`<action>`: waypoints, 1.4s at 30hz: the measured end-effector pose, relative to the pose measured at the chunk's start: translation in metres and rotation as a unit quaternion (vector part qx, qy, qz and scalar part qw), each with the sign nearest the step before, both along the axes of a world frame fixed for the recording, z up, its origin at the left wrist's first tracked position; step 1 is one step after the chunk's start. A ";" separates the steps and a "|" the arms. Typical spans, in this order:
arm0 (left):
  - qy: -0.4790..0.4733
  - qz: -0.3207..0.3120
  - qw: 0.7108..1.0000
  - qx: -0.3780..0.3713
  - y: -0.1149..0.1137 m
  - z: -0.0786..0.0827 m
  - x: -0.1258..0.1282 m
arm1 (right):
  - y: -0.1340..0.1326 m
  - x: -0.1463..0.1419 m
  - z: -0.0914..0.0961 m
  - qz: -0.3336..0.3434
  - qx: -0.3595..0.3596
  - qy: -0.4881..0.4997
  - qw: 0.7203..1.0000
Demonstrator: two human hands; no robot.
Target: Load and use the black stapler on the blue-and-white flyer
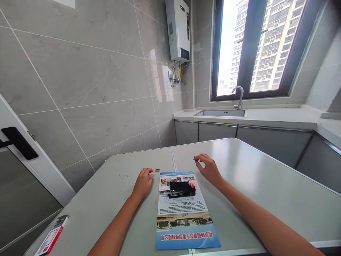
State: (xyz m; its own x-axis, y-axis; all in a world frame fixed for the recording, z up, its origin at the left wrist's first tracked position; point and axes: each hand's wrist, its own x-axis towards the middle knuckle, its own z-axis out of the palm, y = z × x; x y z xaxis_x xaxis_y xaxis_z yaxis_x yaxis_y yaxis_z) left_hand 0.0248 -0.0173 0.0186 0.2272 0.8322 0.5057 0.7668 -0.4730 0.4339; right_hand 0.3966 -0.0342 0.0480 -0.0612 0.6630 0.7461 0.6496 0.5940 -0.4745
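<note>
A black stapler (182, 189) with an orange-red patch lies sideways on a blue and white printed leaflet (183, 227). Its metal rail sticks out toward the left. My left hand (143, 182) rests on the table just left of the leaflet, fingers loosely bent and nothing visible in them. Close by its fingertips is a short strip of staples (157, 170). To the right of the leaflet's far edge, my right hand (209, 169) is raised a little, thumb and forefinger pinched together. Something tiny and dark may sit at those fingertips; it is too small to name.
The light table (266, 199) has a seam running down its middle. Several small dark bits (123, 175) lie left of my left hand. A red and white card-like packet (52, 236) is at the near left edge. Beyond stand a counter with a sink (223, 113) and a door (29, 170).
</note>
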 end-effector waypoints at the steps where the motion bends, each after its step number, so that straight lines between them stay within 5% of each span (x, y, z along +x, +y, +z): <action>1: 0.033 0.002 0.999 0.006 0.006 -0.006 -0.003 | 0.007 0.009 -0.004 -0.025 -0.028 -0.001 0.999; 7: 0.172 -0.023 0.980 -0.095 0.015 -0.029 -0.004 | 0.028 0.034 -0.024 -0.138 -0.191 -0.068 0.970; 21: 0.118 -0.019 0.992 -0.048 0.001 -0.003 0.009 | 0.034 0.040 -0.037 -0.119 -0.235 -0.127 0.956; 27: -0.027 -0.023 0.996 -0.079 -0.003 -0.001 0.009 | 0.031 0.031 -0.031 -0.100 -0.206 -0.109 0.967; 33: -0.209 -0.057 0.971 -0.105 -0.007 0.001 0.014 | 0.010 0.000 -0.017 0.083 -0.106 -0.093 0.987; 42: -0.261 -0.147 0.942 -0.153 -0.024 0.015 0.027 | -0.020 -0.026 -0.004 0.264 -0.092 -0.154 0.948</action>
State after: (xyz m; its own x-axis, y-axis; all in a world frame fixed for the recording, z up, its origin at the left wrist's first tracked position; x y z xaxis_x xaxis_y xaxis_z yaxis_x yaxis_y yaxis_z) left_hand 0.0519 -0.0415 0.0335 0.2575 0.8973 0.3586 0.2671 -0.4227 0.8660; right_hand 0.3709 -0.0544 0.0440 -0.6166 0.5973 0.5128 0.4106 0.7998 -0.4378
